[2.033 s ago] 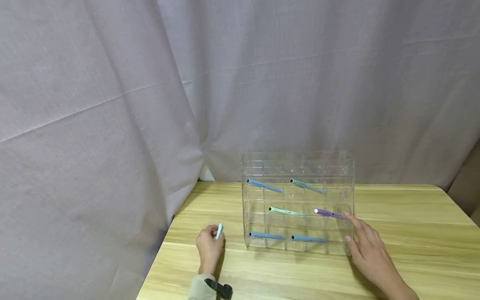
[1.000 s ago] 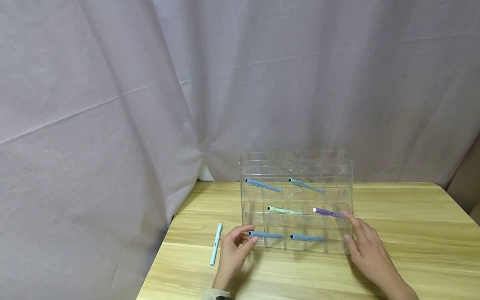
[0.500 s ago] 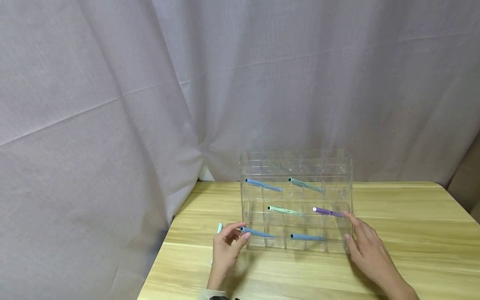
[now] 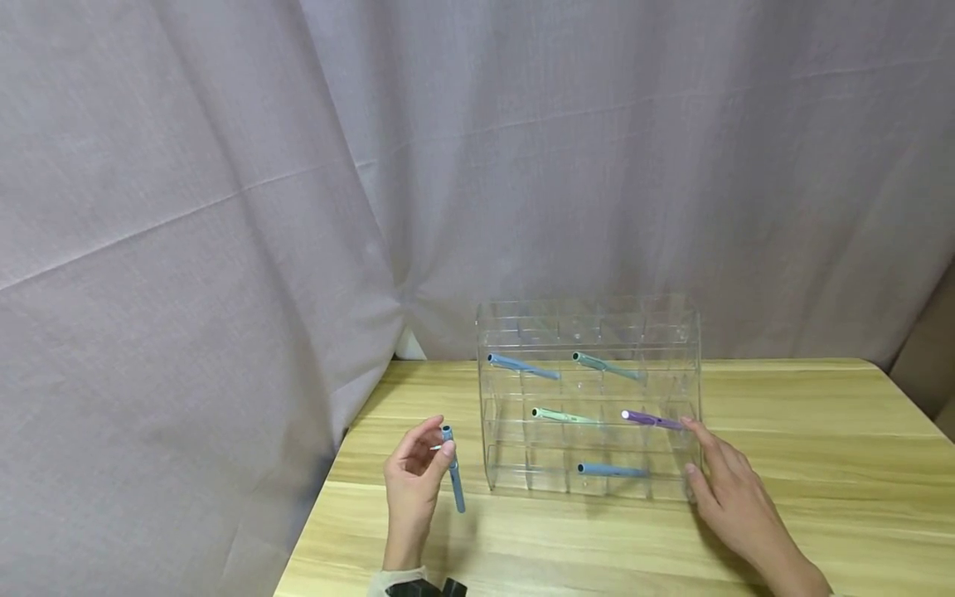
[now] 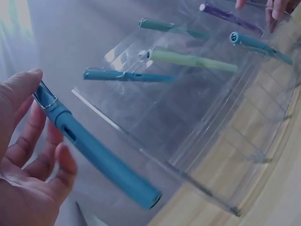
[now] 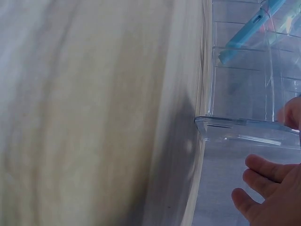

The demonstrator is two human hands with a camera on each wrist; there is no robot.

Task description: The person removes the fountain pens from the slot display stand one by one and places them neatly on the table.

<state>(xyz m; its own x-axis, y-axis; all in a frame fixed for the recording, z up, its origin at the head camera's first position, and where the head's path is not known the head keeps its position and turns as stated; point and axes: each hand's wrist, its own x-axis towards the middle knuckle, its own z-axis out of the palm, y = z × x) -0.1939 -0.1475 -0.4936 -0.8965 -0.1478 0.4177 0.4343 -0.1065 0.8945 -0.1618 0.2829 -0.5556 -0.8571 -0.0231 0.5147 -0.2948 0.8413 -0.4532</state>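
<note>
In the head view, my left hand (image 4: pixel 412 481) pinches a blue pen (image 4: pixel 458 487) between thumb and fingers, left of the clear acrylic pen rack (image 4: pixel 488 464). The left wrist view has this pen (image 5: pixel 103 160) tilted, its clip end at the thumb. Behind the fingers shows a bit of a pale cyan pen (image 4: pixel 436 448); the hand hides the rest. With fingers fairly straight, my right hand (image 4: pixel 734 497) touches the rack's right side. The rack bears a blue pen (image 4: pixel 522 366), a green pen (image 4: pixel 606 366), a light green pen (image 4: pixel 563 416), a purple pen (image 4: pixel 651 419) and a lower blue pen (image 4: pixel 612 470).
The rack stands on a wood-grain table (image 4: pixel 821 464), near its back edge. A grey curtain (image 4: pixel 567 166) hangs behind the table and along its left side.
The left hand laid the pale cyan pen on the table, took hold of the blue pen at the rack's lower left, and drew it out leftward. The right hand stays at the rack's side.
</note>
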